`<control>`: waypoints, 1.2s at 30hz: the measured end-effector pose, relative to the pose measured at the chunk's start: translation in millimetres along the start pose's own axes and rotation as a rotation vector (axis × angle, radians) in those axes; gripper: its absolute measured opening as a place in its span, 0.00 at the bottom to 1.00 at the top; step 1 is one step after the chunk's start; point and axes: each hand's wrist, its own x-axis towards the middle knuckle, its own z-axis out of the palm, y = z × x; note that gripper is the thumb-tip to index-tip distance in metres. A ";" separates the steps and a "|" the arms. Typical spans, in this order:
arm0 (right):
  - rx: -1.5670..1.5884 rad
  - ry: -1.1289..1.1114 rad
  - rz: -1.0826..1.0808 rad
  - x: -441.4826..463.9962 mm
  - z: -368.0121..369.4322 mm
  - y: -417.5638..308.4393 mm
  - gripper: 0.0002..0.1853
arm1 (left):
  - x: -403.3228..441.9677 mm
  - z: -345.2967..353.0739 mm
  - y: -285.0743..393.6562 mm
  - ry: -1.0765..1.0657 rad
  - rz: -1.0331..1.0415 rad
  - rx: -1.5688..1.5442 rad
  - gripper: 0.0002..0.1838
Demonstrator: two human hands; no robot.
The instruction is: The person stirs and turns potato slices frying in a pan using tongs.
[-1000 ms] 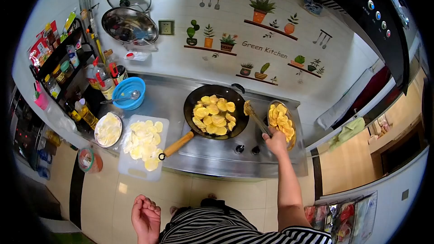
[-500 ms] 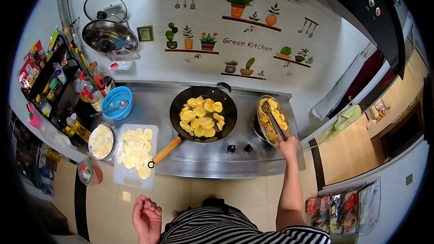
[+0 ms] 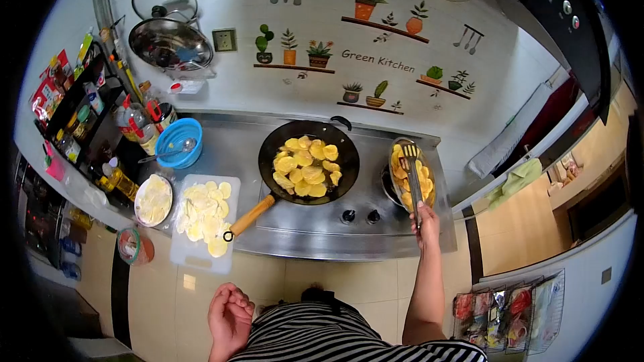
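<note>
My right hand (image 3: 428, 222) grips dark tongs (image 3: 414, 177) with a slotted head. Their tip lies over fried, battered slices in an oval metal dish (image 3: 431, 196) at the right end of the stove. Held low in front of my body, my left hand (image 3: 230, 315) has its fingers curled in, with nothing visible in them. A black wok (image 3: 268, 181) with a wooden handle holds several yellow slices (image 3: 310, 173) in oil. Left of the wok, pale coated slices (image 3: 201, 211) cover much of a white cutting board (image 3: 201, 259).
Beside the board stands a plate (image 3: 138, 209) of pale slices. Behind it is a blue basin (image 3: 180, 165) with a metal spoon. Bottles (image 3: 121, 182) and a black rack (image 3: 84, 117) line the left wall. Two stove knobs (image 3: 347, 216) face me. A range hood (image 3: 537, 23) hangs upper right.
The tongs have turned more upright over the dish, with my right hand slightly lower. My left hand has shifted a little right and its fingers are more curled. The whole view has tilted slightly.
</note>
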 end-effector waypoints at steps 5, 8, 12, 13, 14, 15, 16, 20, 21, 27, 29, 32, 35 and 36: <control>0.049 -0.307 0.132 -17.3 32.8 4.7 0.16 | -3.8 -10.0 2.2 -0.002 -0.020 -0.020 0.07; -0.231 -0.403 0.018 -27.8 56.1 -6.5 0.17 | -7.4 -13.2 7.1 0.013 -0.001 -0.028 0.07; -0.807 -0.438 -0.408 -34.4 82.2 -22.8 0.23 | -11.7 -18.4 12.0 0.029 0.020 -0.037 0.07; -1.063 -0.424 -0.682 -36.9 90.6 -28.0 0.25 | -12.7 -19.8 12.8 0.037 0.018 -0.044 0.07; -1.141 -0.448 -0.621 -39.7 100.2 -33.4 0.25 | -13.4 -21.2 13.2 0.043 0.015 -0.051 0.07; -1.144 -0.449 -0.626 -39.9 109.2 -31.2 0.25 | -14.0 -22.9 13.7 0.043 0.017 -0.057 0.07; -1.242 -0.451 -0.672 -38.3 118.4 -27.0 0.24 | -14.6 -24.5 14.0 0.041 0.024 -0.055 0.07; -1.366 -0.466 -0.731 -45.6 152.6 -23.7 0.22 | -19.1 -25.1 19.7 0.070 0.040 0.005 0.06; -1.411 -0.462 -0.730 -43.0 158.2 -21.2 0.22 | -20.4 -26.0 21.7 0.069 0.045 0.002 0.06; -1.507 -0.387 -0.608 -24.0 164.1 -28.6 0.25 | -25.3 -42.2 25.9 0.123 0.099 -0.029 0.06; -1.490 -0.345 -0.515 -21.0 164.6 -41.8 0.25 | -26.6 -45.1 26.2 0.121 0.118 -0.038 0.07; -1.449 -0.266 -0.581 -10.8 171.0 -51.4 0.22 | -29.9 -43.1 26.6 0.144 0.130 -0.049 0.07; -1.466 -0.256 -0.558 1.1 191.5 -59.5 0.22 | -32.0 -44.9 25.4 0.124 0.140 -0.108 0.07; -1.471 -0.256 -0.538 4.3 199.5 -60.1 0.23 | -32.5 -44.6 24.9 0.125 0.142 -0.109 0.07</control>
